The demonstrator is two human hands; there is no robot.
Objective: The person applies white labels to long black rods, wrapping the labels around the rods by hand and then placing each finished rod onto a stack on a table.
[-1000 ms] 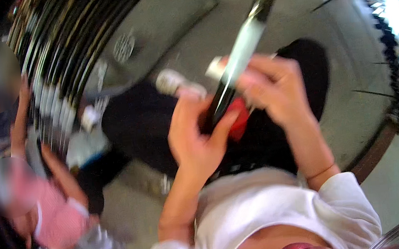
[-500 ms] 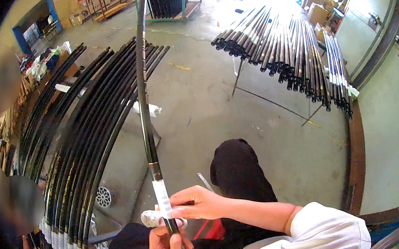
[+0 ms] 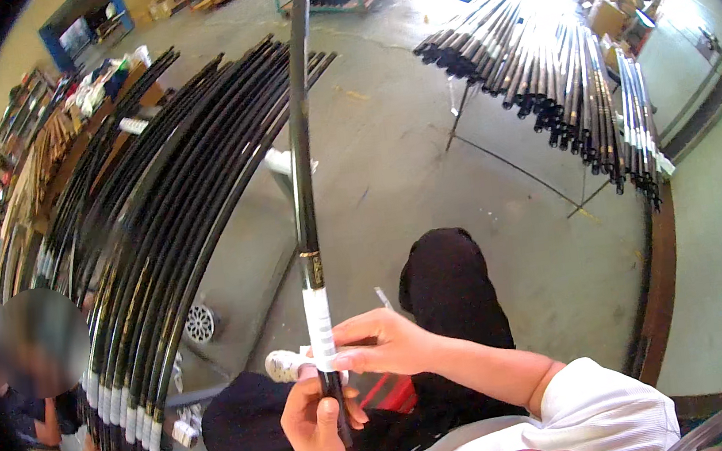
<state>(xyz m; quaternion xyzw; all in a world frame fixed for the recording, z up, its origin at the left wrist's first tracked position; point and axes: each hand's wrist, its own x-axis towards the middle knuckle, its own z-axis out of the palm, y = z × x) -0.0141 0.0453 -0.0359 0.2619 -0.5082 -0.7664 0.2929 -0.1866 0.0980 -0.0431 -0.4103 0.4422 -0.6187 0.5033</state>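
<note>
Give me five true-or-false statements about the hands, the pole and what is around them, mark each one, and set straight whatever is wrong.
1. The left-hand grip is closed around the black pole below its white wrapping. True.
2. The black pole runs sideways across the picture, from left to right. False: it runs up the picture and out past the top edge.
3. The right-hand grip is on the lower part of the white wrapping. True.
4. All the clothing in view is black. False: the right sleeve is white, while the trousers are black.
5. Many dark poles lie side by side on the left. True.
</note>
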